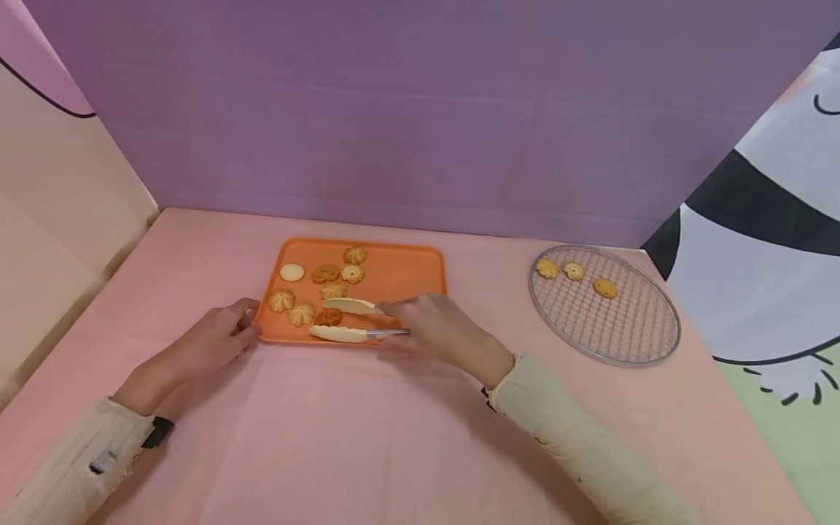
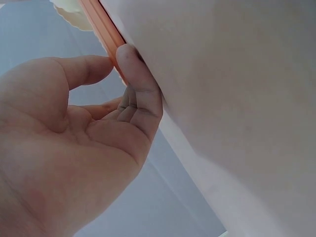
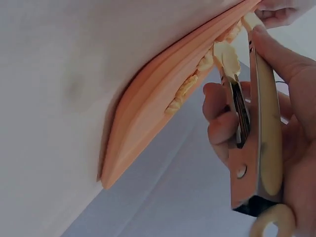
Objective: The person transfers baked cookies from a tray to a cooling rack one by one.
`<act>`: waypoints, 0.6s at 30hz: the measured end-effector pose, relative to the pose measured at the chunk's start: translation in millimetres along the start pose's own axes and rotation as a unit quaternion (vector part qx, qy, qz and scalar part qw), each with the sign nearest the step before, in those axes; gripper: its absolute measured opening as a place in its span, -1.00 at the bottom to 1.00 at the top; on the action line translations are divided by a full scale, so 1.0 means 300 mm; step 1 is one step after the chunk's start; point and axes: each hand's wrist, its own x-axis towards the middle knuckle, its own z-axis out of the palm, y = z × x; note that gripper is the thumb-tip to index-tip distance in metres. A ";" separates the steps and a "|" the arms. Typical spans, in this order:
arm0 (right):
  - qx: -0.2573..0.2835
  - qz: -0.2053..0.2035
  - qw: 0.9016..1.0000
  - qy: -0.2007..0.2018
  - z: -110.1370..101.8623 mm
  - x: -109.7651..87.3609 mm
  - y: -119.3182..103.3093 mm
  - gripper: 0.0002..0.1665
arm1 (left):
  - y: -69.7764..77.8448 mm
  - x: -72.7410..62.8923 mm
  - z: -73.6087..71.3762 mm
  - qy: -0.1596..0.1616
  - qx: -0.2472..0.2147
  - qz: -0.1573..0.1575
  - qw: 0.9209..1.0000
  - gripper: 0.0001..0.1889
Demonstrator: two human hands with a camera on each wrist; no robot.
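An orange tray (image 1: pixel 400 270) lies on the pink tabletop with several cookies, mostly toward its left half. At the tray's left edge is my left hand (image 1: pixel 213 335); its thumb and fingers (image 2: pixel 133 64) pinch the rim near the front corner. My right hand (image 1: pixel 436 328) grips a pair of tongs (image 3: pixel 266 123) with cream scalloped tips, reaching in over the tray from the right. The spread tips stand on either side of a dark brown cookie (image 1: pixel 328 318) near the tray's front edge. Two swirled cookies (image 1: pixel 302 315) sit just left of it.
To the right, a round wire rack (image 1: pixel 623 332) holds three cookies toward its upper left. A pale round cookie (image 1: pixel 292 273) and a pretzel-shaped one (image 1: pixel 325 273) lie farther back on the tray. A purple wall (image 1: pixel 420 146) closes off the back of the table.
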 end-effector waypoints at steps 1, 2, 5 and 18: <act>-0.001 -0.003 1.000 0.004 0.000 0.000 -0.003 -0.40 | 0.000 0.002 0.001 0.001 0.001 0.002 1.000 -0.54; -0.004 -0.006 1.000 0.006 -0.001 0.000 -0.007 -0.41 | -0.002 0.004 0.003 0.002 0.001 0.004 1.000 -0.54; -0.021 -0.013 1.000 0.014 0.004 -0.005 -0.017 -0.42 | -0.007 0.007 0.009 0.003 0.002 0.005 1.000 -0.53; -0.074 0.000 0.996 0.045 -0.006 -0.051 -0.011 -0.44 | -0.003 0.002 0.003 0.008 0.006 0.007 1.000 -0.54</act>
